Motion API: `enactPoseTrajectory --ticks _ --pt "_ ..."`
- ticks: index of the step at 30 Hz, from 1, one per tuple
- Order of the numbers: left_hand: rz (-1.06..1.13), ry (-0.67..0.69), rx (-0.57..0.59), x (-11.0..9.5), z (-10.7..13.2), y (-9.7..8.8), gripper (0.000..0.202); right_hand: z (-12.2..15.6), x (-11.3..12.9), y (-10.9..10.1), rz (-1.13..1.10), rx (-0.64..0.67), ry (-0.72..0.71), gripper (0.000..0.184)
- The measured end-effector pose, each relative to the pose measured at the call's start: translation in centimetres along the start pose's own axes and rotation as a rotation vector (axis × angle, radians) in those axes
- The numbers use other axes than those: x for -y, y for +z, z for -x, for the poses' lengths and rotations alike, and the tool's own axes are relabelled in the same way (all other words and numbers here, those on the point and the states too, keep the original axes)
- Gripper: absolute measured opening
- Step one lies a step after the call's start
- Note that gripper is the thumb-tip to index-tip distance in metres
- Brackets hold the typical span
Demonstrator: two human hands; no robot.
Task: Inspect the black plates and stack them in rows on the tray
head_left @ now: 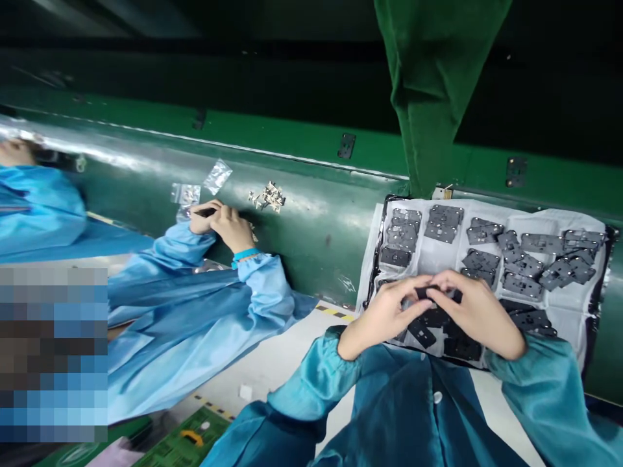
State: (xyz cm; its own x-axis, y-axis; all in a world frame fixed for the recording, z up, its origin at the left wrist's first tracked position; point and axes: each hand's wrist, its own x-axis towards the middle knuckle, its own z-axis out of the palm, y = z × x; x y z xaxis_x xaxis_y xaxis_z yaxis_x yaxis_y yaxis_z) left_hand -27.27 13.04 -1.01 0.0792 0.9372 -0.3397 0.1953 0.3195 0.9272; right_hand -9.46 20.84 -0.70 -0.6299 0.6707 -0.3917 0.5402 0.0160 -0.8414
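Above the near part of a lined tray (574, 322), my left hand (384, 312) and my right hand (474, 311) meet fingertip to fingertip. Both are closed on a small black plate (427, 292), tilted and mostly covered by the fingers. Black plates with small holes lie in clusters in the tray's white-lined sections, such as this stack (444, 224) at the back. More black plates (422, 332) rest just below my hands, partly hidden by them.
A co-worker's hands (228, 224) hold a dark part at left, near a pile of small metal pieces (268, 196) and clear plastic bags (217, 176). Single black plates (346, 146) lie on the green strip behind. A green cloth (433, 84) hangs behind the tray.
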Motion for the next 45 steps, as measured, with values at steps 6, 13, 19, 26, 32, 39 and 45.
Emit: enactPoseTrajectory --ticks 6,13,19,26,32,39,45 --pt "0.452 -0.116 -0.357 -0.9 -2.9 0.6 0.027 -1.5 1.1 0.6 -0.31 -0.312 0.038 0.022" --pt "0.319 -0.122 -0.383 -1.6 -3.6 1.2 0.024 -1.0 0.6 2.3 -0.682 -0.42 0.139 0.022" --pt "0.515 -0.194 -0.453 -1.3 -4.2 2.3 0.019 -1.7 1.1 2.7 -0.773 -0.502 0.14 0.034" --pt "0.613 -0.194 -0.549 -0.6 -4.9 3.2 0.019 -2.4 0.1 3.9 -0.756 -0.629 0.205 0.022" --pt "0.529 -0.149 -0.557 -0.3 -4.7 2.9 0.013 -3.0 0.1 4.5 -0.724 -0.724 0.211 0.019" --pt "0.322 -0.13 -0.509 2.5 -6.9 2.6 0.016 -4.1 -2.8 4.8 -0.64 -0.822 0.204 0.026" --pt "-0.374 0.189 -0.245 5.3 -10.7 -1.0 0.02 -6.7 -8.4 1.7 -0.081 -0.686 0.098 0.018"
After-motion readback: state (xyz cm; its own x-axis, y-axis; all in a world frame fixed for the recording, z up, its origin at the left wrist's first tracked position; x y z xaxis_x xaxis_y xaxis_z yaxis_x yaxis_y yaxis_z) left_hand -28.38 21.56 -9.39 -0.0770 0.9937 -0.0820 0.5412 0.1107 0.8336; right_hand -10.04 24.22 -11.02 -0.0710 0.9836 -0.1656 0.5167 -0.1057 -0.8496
